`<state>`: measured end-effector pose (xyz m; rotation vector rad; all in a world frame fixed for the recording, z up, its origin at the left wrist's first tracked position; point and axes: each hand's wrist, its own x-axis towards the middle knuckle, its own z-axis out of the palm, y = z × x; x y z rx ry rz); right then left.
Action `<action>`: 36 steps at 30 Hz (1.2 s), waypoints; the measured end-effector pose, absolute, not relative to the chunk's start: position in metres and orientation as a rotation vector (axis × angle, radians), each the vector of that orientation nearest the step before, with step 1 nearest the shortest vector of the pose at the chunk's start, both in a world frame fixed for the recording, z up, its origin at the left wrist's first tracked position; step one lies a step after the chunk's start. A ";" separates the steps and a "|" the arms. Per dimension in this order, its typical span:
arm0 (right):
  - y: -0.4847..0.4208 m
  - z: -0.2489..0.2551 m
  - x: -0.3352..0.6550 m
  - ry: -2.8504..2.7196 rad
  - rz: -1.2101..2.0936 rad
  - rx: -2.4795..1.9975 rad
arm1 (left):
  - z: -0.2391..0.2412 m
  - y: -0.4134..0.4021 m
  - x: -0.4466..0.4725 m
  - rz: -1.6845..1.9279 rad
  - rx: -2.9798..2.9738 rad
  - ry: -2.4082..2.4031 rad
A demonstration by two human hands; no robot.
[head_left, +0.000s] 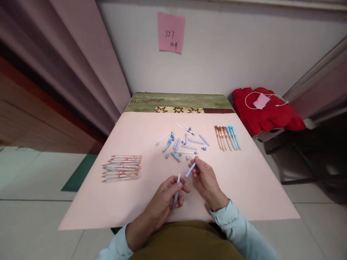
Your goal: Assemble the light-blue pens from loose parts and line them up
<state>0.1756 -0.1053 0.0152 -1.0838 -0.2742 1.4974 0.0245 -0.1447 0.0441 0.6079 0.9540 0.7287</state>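
On left of pink table top (pixel 244 184): row of see-through pens (pixel 121 168). Next, pinching thin pen piece (pixel 176 198) with left hand (pixel 166 192), white end up. Behind: loose bunch of purple and blue pen bits (pixel 177 145). Then, pinching light blue tube (pixel 190 170) by one end with right hand (pixel 205 177), apart from thin pen piece. Far right: row of brown-topped pens (pixel 222 139), then blue-topped pens (pixel 234 138).

This looks like a room in a home: mauve pleated fabric curtains (pixel 78 54) hang beside a plain pale wall (pixel 217 54), large pale tiles (pixel 35 216) cover the floor, and ruffled red cloth (pixel 260 121) lies nearby.
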 end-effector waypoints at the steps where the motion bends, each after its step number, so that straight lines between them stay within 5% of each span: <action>1: -0.102 0.018 0.177 -0.340 1.435 -1.094 | 0.045 -0.144 0.025 0.727 0.595 0.937; 10: -0.094 0.026 0.181 -0.741 1.309 -1.162 | 0.046 -0.146 0.027 0.691 0.655 1.022; 36: -0.112 0.021 0.180 -0.732 1.504 -1.170 | 0.054 -0.153 0.031 0.707 0.723 1.036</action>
